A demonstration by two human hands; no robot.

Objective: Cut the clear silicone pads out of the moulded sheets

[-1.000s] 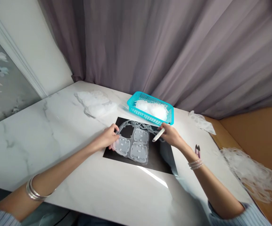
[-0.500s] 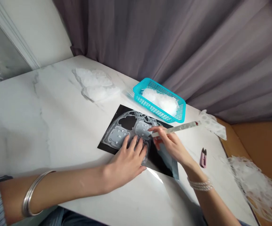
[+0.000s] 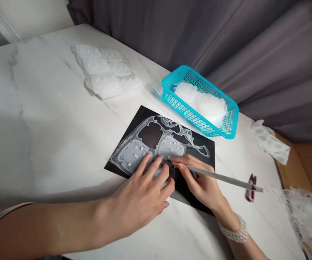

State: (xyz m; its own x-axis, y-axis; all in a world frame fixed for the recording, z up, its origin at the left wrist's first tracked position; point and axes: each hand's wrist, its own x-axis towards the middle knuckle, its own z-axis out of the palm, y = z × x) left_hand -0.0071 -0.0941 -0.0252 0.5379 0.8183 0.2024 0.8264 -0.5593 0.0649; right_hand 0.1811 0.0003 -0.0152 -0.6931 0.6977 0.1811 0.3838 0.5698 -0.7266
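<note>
The right hand point(image 3: 199, 182) gripped a thin stick point(image 3: 222, 177) lying toward 4 o'clock, tip at the clear plastic sheet point(image 3: 169, 146); the left hand point(image 3: 142, 193) lay open on it.

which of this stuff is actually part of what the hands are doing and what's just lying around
In use: left hand pressing the clear moulded plastic sheet; right hand holding a slim grey tool; black mat under the sheet.

Lying about: turquoise basket of clear plastic; stacked clear moulded pieces; pink snips; plastic scraps.
</note>
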